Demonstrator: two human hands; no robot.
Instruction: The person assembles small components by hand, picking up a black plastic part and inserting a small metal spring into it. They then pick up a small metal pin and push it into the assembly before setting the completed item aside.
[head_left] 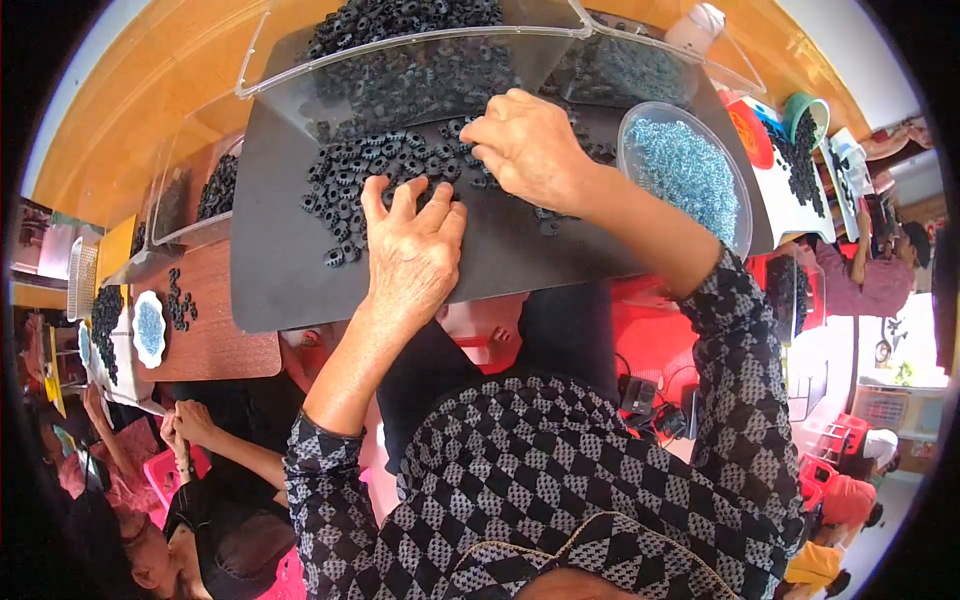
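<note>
Small black, wheel-like plastic pieces lie spread over the dark grey board in front of me. My left hand rests on the near edge of this spread, fingers apart and bent down, their tips touching the pieces. To its right and a little farther off, my right hand hovers over the pieces with thumb and fingers pinched together. Whatever sits in that pinch is too small or hidden to name. Beside my right forearm stands a round clear tub of tiny light-blue, glassy bits.
A clear plastic bin heaped with black pieces stands at the back of the board. Another clear bin with bluish bits is beside it, near a whitish bottle. Co-workers sit on both sides; a brown table adjoins on the left.
</note>
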